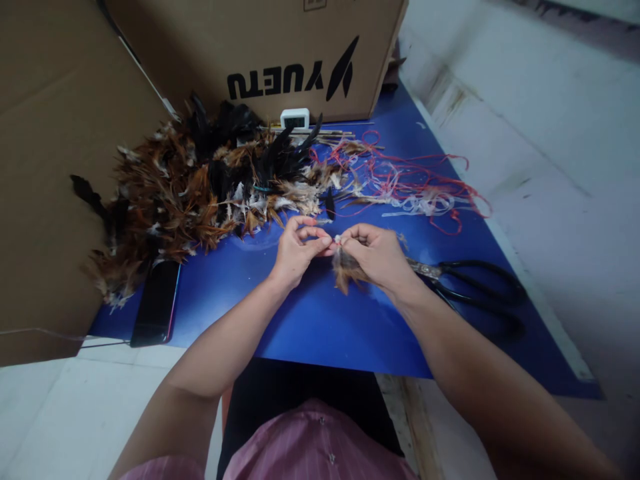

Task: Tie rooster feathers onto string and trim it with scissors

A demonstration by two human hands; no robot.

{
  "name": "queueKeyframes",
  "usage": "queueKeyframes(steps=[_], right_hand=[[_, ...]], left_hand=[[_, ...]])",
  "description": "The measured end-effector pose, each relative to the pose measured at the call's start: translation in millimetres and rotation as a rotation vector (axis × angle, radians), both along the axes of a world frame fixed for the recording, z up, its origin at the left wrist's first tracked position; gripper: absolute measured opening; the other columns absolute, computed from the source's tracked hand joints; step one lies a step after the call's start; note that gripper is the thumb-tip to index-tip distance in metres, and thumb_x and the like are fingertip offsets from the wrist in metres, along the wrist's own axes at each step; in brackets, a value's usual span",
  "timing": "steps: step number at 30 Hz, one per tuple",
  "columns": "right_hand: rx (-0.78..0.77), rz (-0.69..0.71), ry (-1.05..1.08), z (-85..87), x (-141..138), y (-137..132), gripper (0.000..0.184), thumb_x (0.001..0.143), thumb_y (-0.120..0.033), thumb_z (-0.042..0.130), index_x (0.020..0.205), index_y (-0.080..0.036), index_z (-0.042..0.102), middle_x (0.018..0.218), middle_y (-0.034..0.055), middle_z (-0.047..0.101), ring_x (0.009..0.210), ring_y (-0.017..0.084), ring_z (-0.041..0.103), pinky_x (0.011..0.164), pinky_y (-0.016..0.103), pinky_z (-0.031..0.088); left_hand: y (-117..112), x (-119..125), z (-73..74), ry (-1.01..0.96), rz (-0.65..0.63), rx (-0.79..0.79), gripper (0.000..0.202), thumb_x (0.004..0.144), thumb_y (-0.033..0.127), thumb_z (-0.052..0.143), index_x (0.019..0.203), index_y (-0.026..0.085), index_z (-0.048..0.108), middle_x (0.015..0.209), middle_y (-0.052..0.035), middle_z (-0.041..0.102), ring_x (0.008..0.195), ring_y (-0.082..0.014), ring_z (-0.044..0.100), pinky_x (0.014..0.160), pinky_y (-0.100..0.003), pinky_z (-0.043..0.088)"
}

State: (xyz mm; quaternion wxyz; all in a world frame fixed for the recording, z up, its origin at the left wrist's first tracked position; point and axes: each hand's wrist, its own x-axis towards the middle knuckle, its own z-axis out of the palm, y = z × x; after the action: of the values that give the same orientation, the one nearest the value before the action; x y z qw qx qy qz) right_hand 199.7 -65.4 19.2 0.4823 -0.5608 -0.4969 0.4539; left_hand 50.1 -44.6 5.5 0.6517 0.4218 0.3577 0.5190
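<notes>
Working just above the front part of the glossy blue table top (320,327). Holding a small brown-and-grey feather bunch with a whitish quill end (346,270) in the bare right hand (376,255), pinching near the top between thumb and bent forefinger, and letting the plumes hang downward. Holding the bare left hand (299,251) just beside that whitish end, with the thumb closed against a fingertip and another finger curving loosely above. Noting a trace of red at the meeting point; not managing to tell whether a strand is being gripped there. Judging the step as fine fingertip work at the quill end, and so calling for a firm right-hand pinch close to the quills, without crushing the plumes, and for small, even left-hand movements. Recommending aligning the quill ends first, since probably slipping if gripped too far down. Seeing large scissors with black looped handles (434,271) lying partly beneath the right forearm; advising watching the elbow there. Also recording a heaped pile of brown, black and white feathers (175,190) lying beyond the left hand, and a loose tangle of red and whitish plastic strands (433,203) lying farther right, near the table edge.
</notes>
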Motion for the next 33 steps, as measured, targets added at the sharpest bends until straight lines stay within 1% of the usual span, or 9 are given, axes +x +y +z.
queueKeyframes(steps=[10,13,15,18,21,24,27,30,33], right_hand=[[0.009,-0.055,0.033,1.0,4,3,0.01,0.062,-0.029,0.063,0.064,-0.019,0.061,0.059,-0.003,0.056,0.053,0.009,0.047,0.053,0.025,0.039],[0.027,-0.06,0.014,1.9,5,3,0.01,0.065,-0.029,0.064,0.066,-0.02,0.061,0.059,-0.003,0.056,0.053,0.01,0.047,0.054,0.025,0.04],[0.068,-0.041,-0.012,3.0,4,2,0.011,0.068,-0.031,0.064,0.068,-0.02,0.061,0.06,-0.0028,0.056,0.054,0.01,0.048,0.054,0.026,0.041],[0.144,0.02,-0.1,4.4,3,-2,0.015,0.072,-0.035,0.066,0.076,-0.021,0.062,0.065,-0.001,0.06,0.058,0.012,0.051,0.057,0.027,0.043],[0.221,0.051,-0.276,3.4,2,-5,0.019,0.072,-0.036,0.069,0.082,-0.021,0.063,0.073,0.0014,0.064,0.063,0.014,0.054,0.063,0.029,0.044],[0.302,0.054,-0.435,0.7,3,-6,0.013,0.074,-0.032,0.068,0.081,-0.021,0.065,0.079,0.0027,0.066,0.068,0.015,0.056,0.067,0.031,0.044],[0.336,0.056,-0.488,0.3,4,-6,0.005,0.079,-0.027,0.064,0.078,-0.022,0.065,0.078,0.0022,0.066,0.068,0.015,0.057,0.067,0.03,0.043],[0.387,0.052,-0.527,1.8,4,-7,0.006,0.081,-0.024,0.064,0.076,-0.022,0.065,0.075,0.0018,0.065,0.069,0.016,0.058,0.066,0.03,0.042],[0.495,0.022,-0.613,1.1,5,-7,0.008,0.085,-0.024,0.063,0.079,-0.022,0.067,0.076,0.0027,0.066,0.072,0.017,0.061,0.07,0.032,0.043]], left_hand=[[1,-2,0.2,-0.024,0.018,-0.02,0.065,0.055,0.036,0.092,0.096,0.021,0.043,0.073,0.0079,0.066,0.065,-0.0106,0.07,0.063,-0.023,0.06],[2,-3,-1.4,-0.023,0.019,-0.005,0.063,0.057,0.035,0.091,0.097,0.022,0.043,0.075,0.0076,0.065,0.067,-0.0108,0.07,0.065,-0.024,0.06],[3,-3,-2.8,-0.027,0.031,-0.001,0.063,0.057,0.034,0.091,0.097,0.022,0.044,0.075,0.0075,0.065,0.067,-0.0108,0.07,0.065,-0.025,0.06],[4,-3,-3.7,-0.034,0.049,-0.002,0.064,0.055,0.034,0.092,0.096,0.021,0.045,0.075,0.0075,0.065,0.067,-0.0102,0.068,0.065,-0.025,0.06],[4,-4,-2.7,-0.036,0.056,0.005,0.065,0.053,0.035,0.092,0.096,0.021,0.045,0.074,0.0074,0.066,0.065,-0.0093,0.068,0.064,-0.023,0.059],[3,-3,-1.0,-0.03,0.064,0.009,0.066,0.053,0.036,0.092,0.095,0.021,0.045,0.074,0.0071,0.066,0.064,-0.0096,0.068,0.064,-0.023,0.059],[3,-3,-0.6,-0.041,0.054,0.016,0.064,0.054,0.036,0.092,0.095,0.022,0.045,0.075,0.007,0.066,0.066,-0.0101,0.068,0.068,-0.026,0.06],[3,-3,-1.3,-0.054,0.044,0.04,0.061,0.058,0.034,0.091,0.097,0.022,0.045,0.076,0.007,0.066,0.069,-0.01,0.068,0.072,-0.028,0.06],[3,-4,-1.4,-0.055,0.044,0.052,0.06,0.06,0.034,0.09,0.098,0.022,0.046,0.076,0.0065,0.067,0.071,-0.0103,0.069,0.074,-0.028,0.06]])
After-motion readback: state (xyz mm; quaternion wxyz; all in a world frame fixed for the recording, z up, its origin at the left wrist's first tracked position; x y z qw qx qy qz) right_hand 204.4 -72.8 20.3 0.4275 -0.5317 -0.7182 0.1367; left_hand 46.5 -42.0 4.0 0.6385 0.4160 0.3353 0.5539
